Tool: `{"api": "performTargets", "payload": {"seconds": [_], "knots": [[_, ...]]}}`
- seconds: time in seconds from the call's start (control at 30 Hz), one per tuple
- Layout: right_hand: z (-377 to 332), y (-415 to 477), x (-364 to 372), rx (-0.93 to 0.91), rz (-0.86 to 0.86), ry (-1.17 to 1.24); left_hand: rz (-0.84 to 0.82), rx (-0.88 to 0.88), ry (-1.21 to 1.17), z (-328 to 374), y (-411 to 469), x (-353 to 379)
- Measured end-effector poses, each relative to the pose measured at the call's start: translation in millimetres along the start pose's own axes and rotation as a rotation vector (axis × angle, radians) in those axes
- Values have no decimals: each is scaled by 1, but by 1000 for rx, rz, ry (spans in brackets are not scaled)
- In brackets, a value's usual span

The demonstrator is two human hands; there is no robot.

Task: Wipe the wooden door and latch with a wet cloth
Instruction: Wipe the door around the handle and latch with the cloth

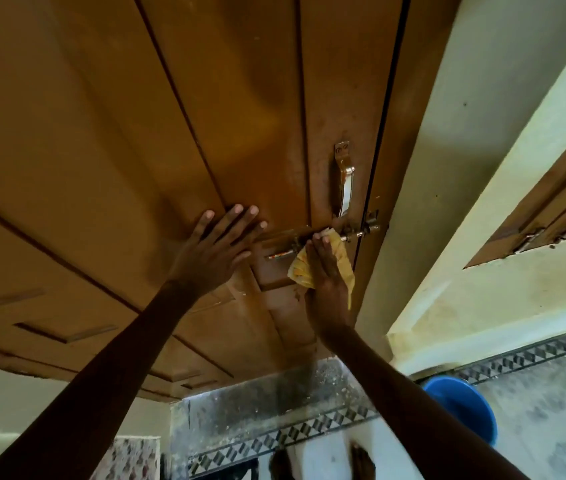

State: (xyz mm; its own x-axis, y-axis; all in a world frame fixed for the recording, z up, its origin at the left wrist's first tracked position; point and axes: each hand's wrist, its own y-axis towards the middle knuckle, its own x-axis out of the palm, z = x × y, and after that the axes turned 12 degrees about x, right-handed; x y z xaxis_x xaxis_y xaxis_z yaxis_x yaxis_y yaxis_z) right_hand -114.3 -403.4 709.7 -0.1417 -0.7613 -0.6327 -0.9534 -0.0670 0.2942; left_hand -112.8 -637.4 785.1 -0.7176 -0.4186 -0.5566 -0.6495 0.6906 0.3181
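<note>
Yellow cloth (323,268) under right hand (326,289) rubs metal latch (330,237); left hand (212,251) fingers spread flat.

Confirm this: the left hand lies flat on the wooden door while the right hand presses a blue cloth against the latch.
Not quite. The head view shows the cloth is yellow, not blue. The rest holds: the left hand lies flat on the wooden door while the right hand presses the cloth against the latch.
</note>
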Motion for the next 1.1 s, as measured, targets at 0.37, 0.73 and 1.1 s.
{"api": "performTargets", "payload": {"seconds": [0.37, 0.73, 1.1], "knots": [[-28, -22, 24, 79, 79, 83, 95, 83, -24, -6, -4, 14], [-43, -23, 48, -44, 56, -95, 103, 102, -31, -8, -6, 11], [-61, -27, 52, 35, 105, -35, 95, 96, -51, -7, -5, 11]]}}
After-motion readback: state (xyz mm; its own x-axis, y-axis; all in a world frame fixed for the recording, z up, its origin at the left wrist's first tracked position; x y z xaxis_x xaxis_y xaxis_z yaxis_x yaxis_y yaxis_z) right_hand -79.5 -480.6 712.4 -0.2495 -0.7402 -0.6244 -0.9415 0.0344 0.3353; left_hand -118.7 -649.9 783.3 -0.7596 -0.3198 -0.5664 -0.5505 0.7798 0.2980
